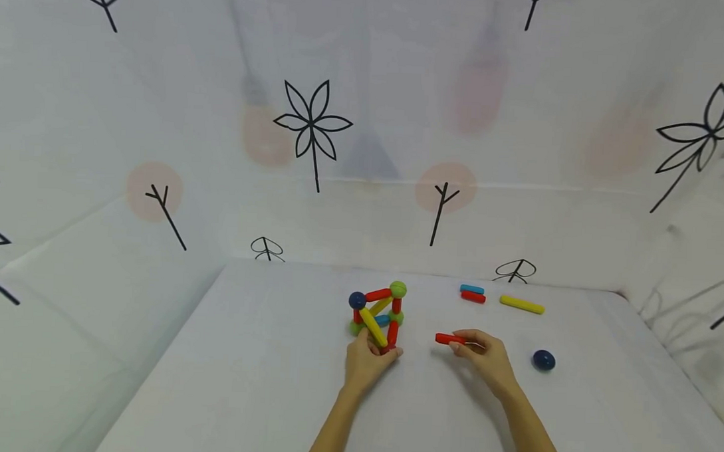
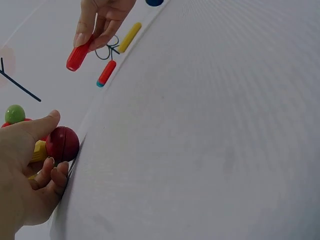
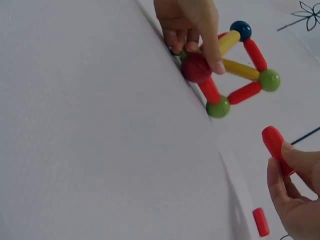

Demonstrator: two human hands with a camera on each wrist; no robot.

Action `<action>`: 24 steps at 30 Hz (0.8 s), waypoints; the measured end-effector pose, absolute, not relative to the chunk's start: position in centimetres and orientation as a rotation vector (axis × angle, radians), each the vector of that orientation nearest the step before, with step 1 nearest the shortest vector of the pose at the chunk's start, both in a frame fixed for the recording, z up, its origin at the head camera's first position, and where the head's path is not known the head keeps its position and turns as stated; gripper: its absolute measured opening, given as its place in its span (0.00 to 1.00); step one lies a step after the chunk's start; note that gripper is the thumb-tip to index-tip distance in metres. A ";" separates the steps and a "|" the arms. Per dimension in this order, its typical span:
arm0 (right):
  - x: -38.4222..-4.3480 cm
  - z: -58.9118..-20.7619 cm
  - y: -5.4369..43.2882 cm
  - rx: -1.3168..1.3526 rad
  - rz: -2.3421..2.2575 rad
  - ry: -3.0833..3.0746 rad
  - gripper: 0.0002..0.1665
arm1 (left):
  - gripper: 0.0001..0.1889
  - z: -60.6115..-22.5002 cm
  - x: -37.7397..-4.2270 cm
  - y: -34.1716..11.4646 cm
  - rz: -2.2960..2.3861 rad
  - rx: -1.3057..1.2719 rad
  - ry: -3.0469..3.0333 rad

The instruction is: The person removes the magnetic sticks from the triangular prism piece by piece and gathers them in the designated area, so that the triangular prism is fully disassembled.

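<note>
A frame of magnetic building rods and balls (image 1: 373, 315) stands on the table, with red, yellow and blue rods joined at green, dark blue and dark red balls. My left hand (image 1: 364, 367) holds its near corner, thumb and fingers around the dark red ball (image 2: 64, 144). To the right, apart from the frame, my right hand (image 1: 488, 358) pinches a short red rod (image 1: 445, 338) between thumb and fingers. The rod's free end points left, toward the frame, as the right wrist view also shows with the red rod (image 3: 272, 142) below the green ball (image 3: 218, 107).
Behind my right hand lie a short blue rod (image 1: 471, 289), a short red rod (image 1: 473, 297) and a long yellow rod (image 1: 522, 305). A loose dark blue ball (image 1: 543, 360) sits right of that hand. A patterned white sheet (image 1: 362, 213) rises behind the white table (image 1: 243, 381).
</note>
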State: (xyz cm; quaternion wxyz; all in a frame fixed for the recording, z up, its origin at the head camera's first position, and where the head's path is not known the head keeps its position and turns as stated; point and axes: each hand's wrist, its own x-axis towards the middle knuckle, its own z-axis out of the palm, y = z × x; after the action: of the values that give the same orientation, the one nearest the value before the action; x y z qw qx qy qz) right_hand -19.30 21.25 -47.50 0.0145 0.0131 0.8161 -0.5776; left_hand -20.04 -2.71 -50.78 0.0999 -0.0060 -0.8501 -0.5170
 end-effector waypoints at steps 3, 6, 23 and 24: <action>-19.5 -47.5 22.5 0.092 -1.781 2.559 0.26 | 0.23 -50.8 -20.0 -2.5 -1.494 -0.008 -2.501; -20.1 -47.8 23.5 0.164 -1.769 2.585 0.28 | 0.23 -50.7 -19.9 -2.3 -1.475 0.004 -2.503; -25.0 -50.6 25.5 0.534 -1.702 2.758 0.26 | 0.21 -50.5 -19.7 -2.8 -1.442 0.037 -2.437; -25.2 -50.6 25.5 0.523 -1.694 2.770 0.26 | 0.21 -50.5 -19.7 -2.8 -1.448 0.033 -2.431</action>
State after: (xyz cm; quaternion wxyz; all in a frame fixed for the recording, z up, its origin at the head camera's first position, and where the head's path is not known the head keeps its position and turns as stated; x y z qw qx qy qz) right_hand -25.23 25.50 -50.59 -0.0735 0.1587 0.8399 -0.5138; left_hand -19.67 -2.82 -50.53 0.1553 0.0114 -0.8488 -0.5054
